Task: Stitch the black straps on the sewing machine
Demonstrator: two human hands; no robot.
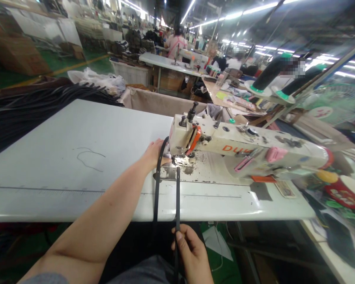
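Observation:
A sewing machine (248, 148) with a white, worn body stands on the white table. A narrow black strap (178, 193) runs from under its presser foot (182, 161) down over the table's front edge. Below that edge, my right hand (192, 252) pinches this strap between thumb and fingers. My left hand (156, 154) is at the left of the needle area, closed around the strap near the foot, its fingers partly hidden by the strap and machine head. Another length of the strap loops up beside this hand and hangs down past the table edge.
Loose thread (90, 157) lies on the white tabletop (62, 130). Many black strips (32, 110) are heaped at the left. Black thread cones (272, 73) and a green fan (337, 106) stand at the right. A person (177, 45) is at another machine behind.

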